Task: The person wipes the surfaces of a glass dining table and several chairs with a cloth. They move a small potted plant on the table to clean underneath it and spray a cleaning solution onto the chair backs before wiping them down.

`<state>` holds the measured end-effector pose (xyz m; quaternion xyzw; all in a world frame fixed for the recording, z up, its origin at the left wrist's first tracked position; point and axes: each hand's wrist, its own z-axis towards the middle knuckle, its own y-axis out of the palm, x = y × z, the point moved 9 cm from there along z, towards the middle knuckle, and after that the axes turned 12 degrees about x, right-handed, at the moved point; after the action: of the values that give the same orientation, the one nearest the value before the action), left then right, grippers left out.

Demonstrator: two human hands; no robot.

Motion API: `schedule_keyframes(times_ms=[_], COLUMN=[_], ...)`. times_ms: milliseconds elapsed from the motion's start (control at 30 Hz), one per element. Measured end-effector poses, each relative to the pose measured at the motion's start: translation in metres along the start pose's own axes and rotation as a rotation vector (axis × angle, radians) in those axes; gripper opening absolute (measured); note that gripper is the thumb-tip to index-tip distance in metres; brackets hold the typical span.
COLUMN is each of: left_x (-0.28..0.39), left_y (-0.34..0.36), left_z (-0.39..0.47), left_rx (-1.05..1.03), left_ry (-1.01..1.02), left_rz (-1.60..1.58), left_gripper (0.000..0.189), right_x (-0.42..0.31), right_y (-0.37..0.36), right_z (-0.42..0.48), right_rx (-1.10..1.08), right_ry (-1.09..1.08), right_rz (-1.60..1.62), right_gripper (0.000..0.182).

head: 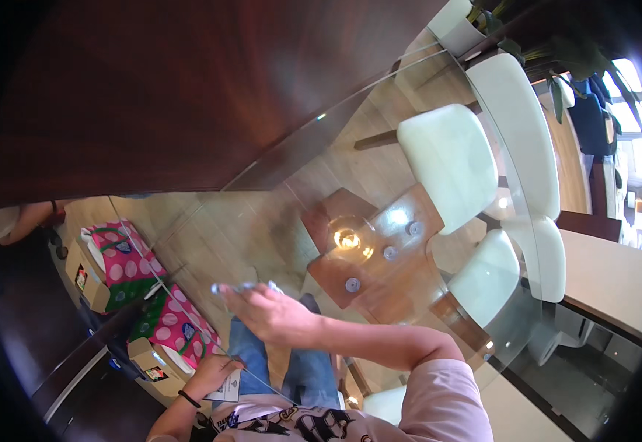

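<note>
My right hand [268, 317] is raised over the glass tabletop [282, 226], fingers closed on a pale bluish object [238, 287] too blurred to name. Lower down, near the glass edge, my left hand [216, 375] has its fingers on a small white card [227, 389] that bears writing and a printed code. A black band circles my left wrist. Beneath the glass, my legs in blue jeans [310, 375] show.
Brown wooden table base [376, 254] with round clear pads shows through the glass. White chairs [453, 160] stand to the right. At left, a pink-and-green dotted bag [180, 326] and cardboard box [155, 362] appear mirrored. A dark wood panel [160, 94] spans the top.
</note>
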<state>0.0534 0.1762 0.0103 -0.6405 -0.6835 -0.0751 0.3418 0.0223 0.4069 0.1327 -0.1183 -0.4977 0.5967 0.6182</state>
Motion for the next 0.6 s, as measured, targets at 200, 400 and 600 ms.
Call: schedule_keyframes(times_ms=[200, 400, 600], left_x=[-0.016, -0.010, 0.001], left_y=[0.002, -0.003, -0.005], left_z=[-0.008, 0.002, 0.002], left_rx=[0.014, 0.027, 0.012], left_ry=[-0.035, 0.087, 0.150], left_rz=[0.126, 0.118, 0.064], left_gripper=[0.035, 0.035, 0.039], right_x=[0.265, 0.526, 0.402], right_y=[0.114, 0.153, 0.162], right_z=[-0.117, -0.286, -0.176], right_rx=[0.034, -0.145, 0.071], right_ry=[0.748, 1.109, 0.949], right_rz=[0.317, -0.406, -0.306], right_gripper=[0.042, 0.041, 0.049])
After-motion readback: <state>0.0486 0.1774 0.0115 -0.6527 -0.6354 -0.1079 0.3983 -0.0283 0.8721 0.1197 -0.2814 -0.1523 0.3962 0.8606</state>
